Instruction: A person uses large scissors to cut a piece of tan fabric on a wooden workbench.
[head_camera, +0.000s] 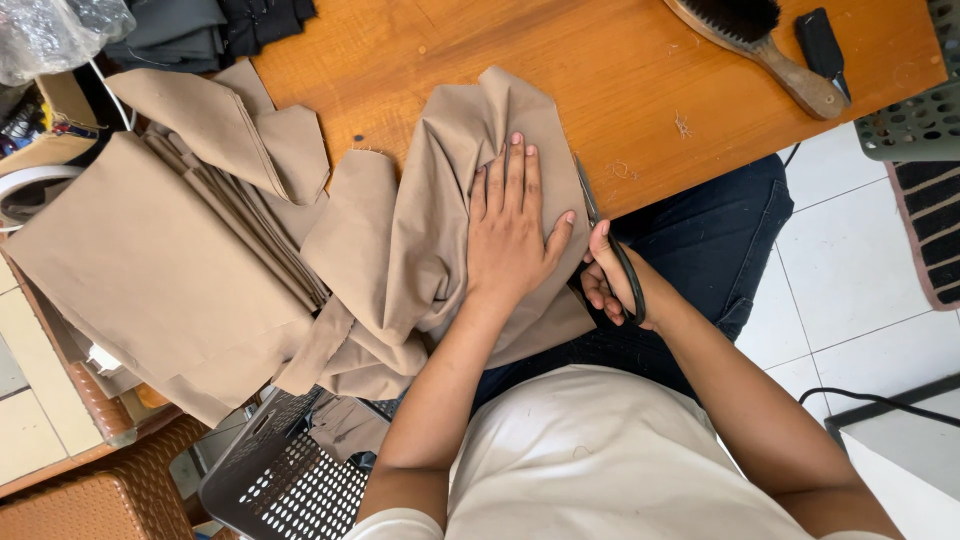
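Note:
My left hand (510, 230) lies flat, fingers apart, on a crumpled piece of tan fabric (400, 240) that hangs over the near edge of the wooden table (620, 70). Just right of it, my right hand (615, 285) grips the black handles of a pair of scissors (600, 225). The blades point away from me along the right edge of the fabric. A stack of folded tan fabric pieces (160, 270) sits to the left of the crumpled piece.
A wooden-handled brush (760, 45) and a small black object (820, 45) lie at the table's far right. Dark folded cloth (200, 30) is at the far left. A black perforated basket (290, 480) stands below the table. White tiled floor is on the right.

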